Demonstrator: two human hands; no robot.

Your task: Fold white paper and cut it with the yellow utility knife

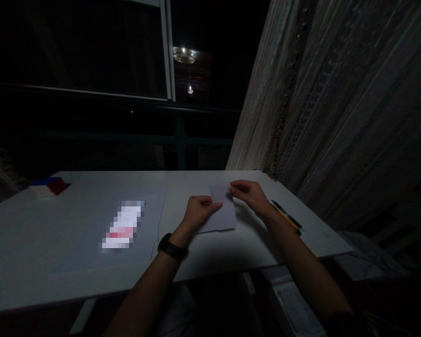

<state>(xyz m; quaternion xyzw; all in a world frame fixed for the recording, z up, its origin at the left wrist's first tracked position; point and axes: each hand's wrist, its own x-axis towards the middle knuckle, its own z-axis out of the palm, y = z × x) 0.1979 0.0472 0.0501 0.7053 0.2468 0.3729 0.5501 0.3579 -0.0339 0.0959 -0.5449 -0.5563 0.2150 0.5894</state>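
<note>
A small piece of white paper [223, 218] is held a little above the white table, its lower edge slightly uneven. My left hand [198, 211], with a dark band on the wrist, grips the paper's left side, thumb lying across its face and the other fingers mostly hidden. At the upper right corner, my right hand [250, 195] pinches the same paper between thumb and fingers. Larger white sheets [157, 206] lie flat to the left of my left hand. On them rests a bright, blurred-out rectangle [124, 224] that looks like a lit screen.
A block-like puzzle cube [48, 186] with blue, red and white faces sits at the table's far left. Beyond my right forearm lie a black pen [286, 213] and a yellow one [290, 222]. A string curtain [284, 93] hangs by the right edge. Behind the table [91, 180] is a dark window.
</note>
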